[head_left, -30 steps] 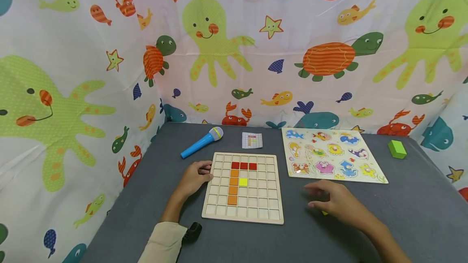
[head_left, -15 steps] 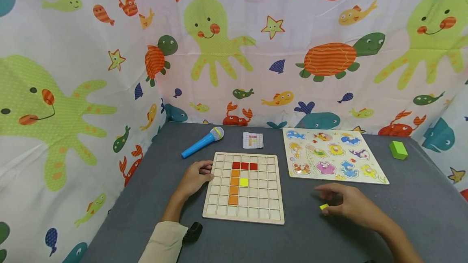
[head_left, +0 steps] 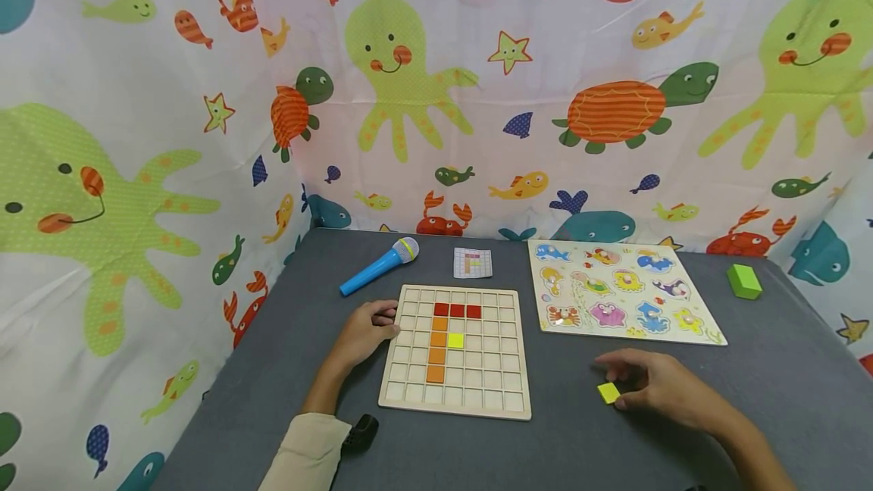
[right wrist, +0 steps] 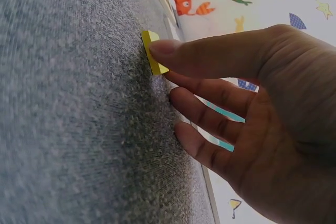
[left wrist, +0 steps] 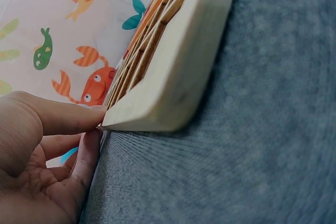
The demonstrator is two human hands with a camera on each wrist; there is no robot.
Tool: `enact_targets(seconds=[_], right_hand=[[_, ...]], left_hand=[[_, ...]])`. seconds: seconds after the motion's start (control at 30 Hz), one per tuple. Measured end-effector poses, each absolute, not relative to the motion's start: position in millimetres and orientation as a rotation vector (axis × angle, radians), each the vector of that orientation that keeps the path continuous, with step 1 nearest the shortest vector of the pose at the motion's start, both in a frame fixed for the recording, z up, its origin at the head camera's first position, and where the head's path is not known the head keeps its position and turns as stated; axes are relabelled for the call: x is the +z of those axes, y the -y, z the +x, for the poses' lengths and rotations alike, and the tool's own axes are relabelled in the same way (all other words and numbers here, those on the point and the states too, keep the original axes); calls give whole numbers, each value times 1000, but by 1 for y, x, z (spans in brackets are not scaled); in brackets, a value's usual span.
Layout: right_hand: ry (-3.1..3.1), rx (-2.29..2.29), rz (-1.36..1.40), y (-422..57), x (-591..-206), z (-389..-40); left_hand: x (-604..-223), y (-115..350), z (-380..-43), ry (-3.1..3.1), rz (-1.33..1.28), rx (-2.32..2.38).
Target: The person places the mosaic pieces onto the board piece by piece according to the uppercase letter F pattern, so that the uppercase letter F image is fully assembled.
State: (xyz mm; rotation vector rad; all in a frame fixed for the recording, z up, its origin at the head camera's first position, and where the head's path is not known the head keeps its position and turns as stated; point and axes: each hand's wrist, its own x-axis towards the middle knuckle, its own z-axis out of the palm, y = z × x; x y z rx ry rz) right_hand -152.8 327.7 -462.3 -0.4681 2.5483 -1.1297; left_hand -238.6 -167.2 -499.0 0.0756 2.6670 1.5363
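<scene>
A square wooden grid board (head_left: 480, 396) lies on the grey table, with red tiles (head_left: 458, 311) in a row, orange tiles (head_left: 436, 355) in a column and one yellow tile (head_left: 455, 340) in its cells. At its left edge my left hand (head_left: 361, 333) pinches the rim between thumb and fingers, seen closely in the left wrist view. To the right of the board, my right hand (head_left: 658, 385) holds a loose yellow tile (head_left: 608, 393) by thumb and fingertips, low at the table surface. In the right wrist view the thumb covers part of this tile (right wrist: 148, 53).
Behind the board are a blue toy microphone (head_left: 378, 267) and a small printed pattern card (head_left: 473, 264). A sea-animal peg puzzle (head_left: 627, 290) lies at the back right, with a green block (head_left: 743, 281) beyond it. Printed cloth walls enclose the back and sides.
My right hand has shifted slightly right and towards me, and the loose yellow tile has come into view at its fingertips. The left hand stays on the board's edge.
</scene>
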Motion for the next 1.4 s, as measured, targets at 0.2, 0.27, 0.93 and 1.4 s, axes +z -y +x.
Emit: enact_targets(seconds=[0.2, 0.27, 0.93, 1.4], right_hand=[[-2562, -1116, -495, -329, -465, -153], [-2567, -1104, -485, -329, -465, -153], [-2639, -974, -501, -329, -464, -149], [-2698, -1016, -538, -317, -463, -150]], left_hand=[[-501, 168, -240, -2652, 81, 1552], [-501, 167, -240, -2654, 80, 1552], [-500, 167, -238, -2652, 69, 1544], [-500, 168, -240, -2648, 71, 1551]])
